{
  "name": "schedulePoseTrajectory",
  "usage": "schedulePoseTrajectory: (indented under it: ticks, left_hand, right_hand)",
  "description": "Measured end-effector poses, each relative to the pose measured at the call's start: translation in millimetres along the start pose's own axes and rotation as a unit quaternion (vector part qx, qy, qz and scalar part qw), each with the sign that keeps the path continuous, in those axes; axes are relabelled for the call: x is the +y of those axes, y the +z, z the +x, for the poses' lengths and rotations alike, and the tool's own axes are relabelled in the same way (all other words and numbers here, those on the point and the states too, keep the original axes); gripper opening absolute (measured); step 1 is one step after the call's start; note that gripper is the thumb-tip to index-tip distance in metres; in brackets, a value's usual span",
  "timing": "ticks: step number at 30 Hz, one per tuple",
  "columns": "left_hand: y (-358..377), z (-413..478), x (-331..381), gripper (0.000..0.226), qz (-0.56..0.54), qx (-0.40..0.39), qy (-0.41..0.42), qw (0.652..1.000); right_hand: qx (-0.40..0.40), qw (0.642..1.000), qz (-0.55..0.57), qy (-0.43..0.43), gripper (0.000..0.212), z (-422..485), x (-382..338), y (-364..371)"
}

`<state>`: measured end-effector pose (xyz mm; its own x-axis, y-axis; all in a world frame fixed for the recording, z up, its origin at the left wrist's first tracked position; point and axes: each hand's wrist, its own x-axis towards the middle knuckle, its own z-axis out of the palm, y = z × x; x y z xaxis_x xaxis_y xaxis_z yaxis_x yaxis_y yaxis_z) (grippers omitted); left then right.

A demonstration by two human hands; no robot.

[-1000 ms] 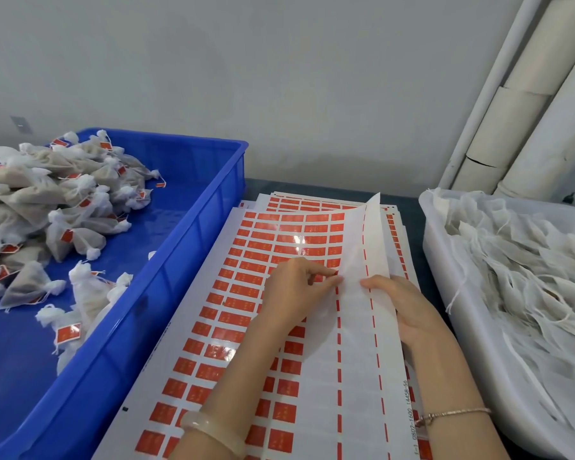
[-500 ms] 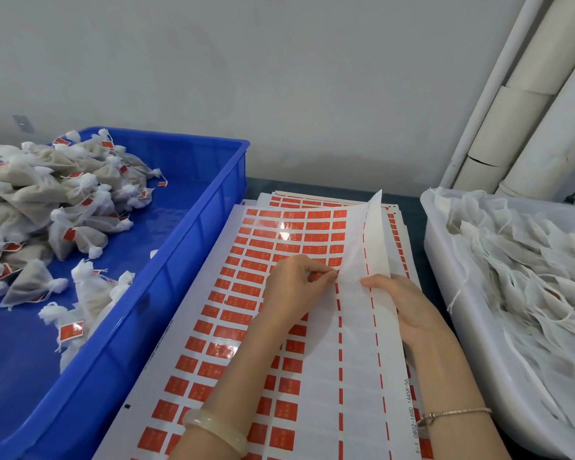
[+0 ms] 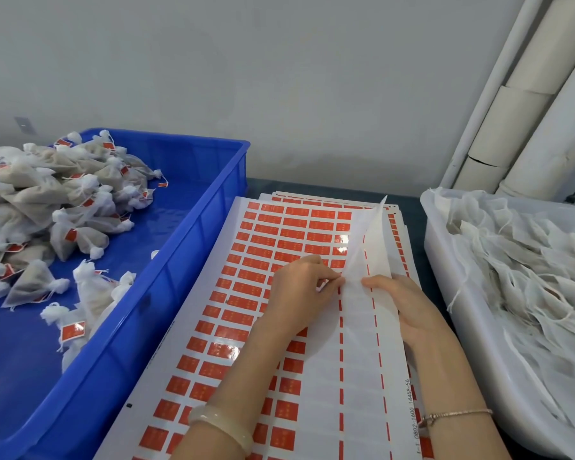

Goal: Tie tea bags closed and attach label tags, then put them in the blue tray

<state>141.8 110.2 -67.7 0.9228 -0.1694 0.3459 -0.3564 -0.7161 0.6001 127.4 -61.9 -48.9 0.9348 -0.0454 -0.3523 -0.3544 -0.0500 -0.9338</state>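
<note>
Left hand (image 3: 299,290) pinches label tag (image 3: 322,287) at red-column edge of label sheet (image 3: 233,313). Right hand (image 3: 409,307) flat, fingers straight, pressing sheet just right of pinch, beside lifted liner strip (image 3: 370,234). Blue tray (image 3: 213,207) left of sheet, holds tied tea bags (image 3: 47,207); white tub (image 3: 445,293) right of sheet, untied bags (image 3: 528,260). Risk: tag tears or folds onto itself if yanked; sheet slides if right hand eases.
</note>
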Motion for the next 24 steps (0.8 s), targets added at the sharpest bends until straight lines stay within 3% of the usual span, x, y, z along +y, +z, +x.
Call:
schedulePoseTrajectory:
  ticks: [11,17,24]
  left_hand:
    - [-2,3,-4,0.025,-0.012,0.017,-0.016,1.000]
    - [-3,0,-5,0.029,-0.045,-0.013,-0.006,0.999]
    - [-2,2,-11,0.030,-0.029,-0.004,-0.024,0.999]
  right_hand:
    - [0.003,1.000,-0.010,-0.005,0.026,-1,0,2]
    - [0.067,0.990,-0.110,-0.052,0.041,2,0,13]
    - [0.034,0.993,-0.101,-0.042,0.031,3,0,11]
